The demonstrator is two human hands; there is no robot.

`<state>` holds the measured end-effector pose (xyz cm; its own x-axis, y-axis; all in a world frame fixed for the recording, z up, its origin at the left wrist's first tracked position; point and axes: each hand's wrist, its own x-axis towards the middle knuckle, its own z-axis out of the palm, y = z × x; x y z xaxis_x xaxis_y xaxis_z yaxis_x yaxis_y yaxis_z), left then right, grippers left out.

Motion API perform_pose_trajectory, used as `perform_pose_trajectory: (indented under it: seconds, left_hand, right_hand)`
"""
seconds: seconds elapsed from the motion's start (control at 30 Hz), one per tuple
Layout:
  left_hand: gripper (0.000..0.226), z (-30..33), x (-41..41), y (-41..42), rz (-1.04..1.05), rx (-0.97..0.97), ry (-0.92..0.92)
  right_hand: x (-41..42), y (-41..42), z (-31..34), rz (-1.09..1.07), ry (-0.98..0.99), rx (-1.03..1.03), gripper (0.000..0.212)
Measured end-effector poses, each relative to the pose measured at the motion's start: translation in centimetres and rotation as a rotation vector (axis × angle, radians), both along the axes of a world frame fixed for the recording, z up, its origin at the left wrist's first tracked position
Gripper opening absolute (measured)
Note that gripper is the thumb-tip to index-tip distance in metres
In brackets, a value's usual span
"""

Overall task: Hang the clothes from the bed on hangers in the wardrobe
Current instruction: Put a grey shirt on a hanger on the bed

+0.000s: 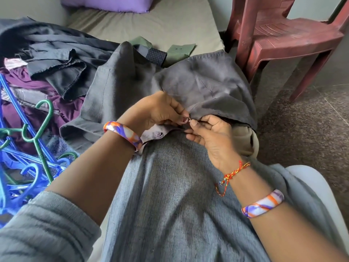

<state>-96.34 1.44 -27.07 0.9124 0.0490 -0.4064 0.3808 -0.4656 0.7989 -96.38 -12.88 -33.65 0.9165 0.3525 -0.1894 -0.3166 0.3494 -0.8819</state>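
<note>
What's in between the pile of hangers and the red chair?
In the head view, the grey garment that both hands pinch lies between the hangers and the red chair, with dark clothes and purple ones heaped nearer the hangers.

shirt (pixel 132 82) dark grey | hangers (pixel 28 148) blue, green | pillow (pixel 113 3) purple | chair (pixel 283 35) maroon
</note>
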Motion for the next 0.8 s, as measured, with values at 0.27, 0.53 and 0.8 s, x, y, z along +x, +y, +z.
perform_pose_trajectory:
  seconds: [0.27,0.53,0.8]
  left_hand:
    - [0.022,-1.7,0.0,-0.1,-0.109,0.242,-0.254]
    - [0.038,-0.5,0.8,-0.2,-0.197,0.773,-0.493]
    - [0.046,0.0,1.4,-0.9,-0.406,0.665,-0.137]
  right_hand:
    - [0.5,0.6,-0.1,0.000,0.080,-0.011,0.020]
    - [0.2,1.1,0.0,-0.008,0.161,0.035,0.027]
    - [2.7,-0.3,-0.6,-0.155,0.423,0.272,0.019]
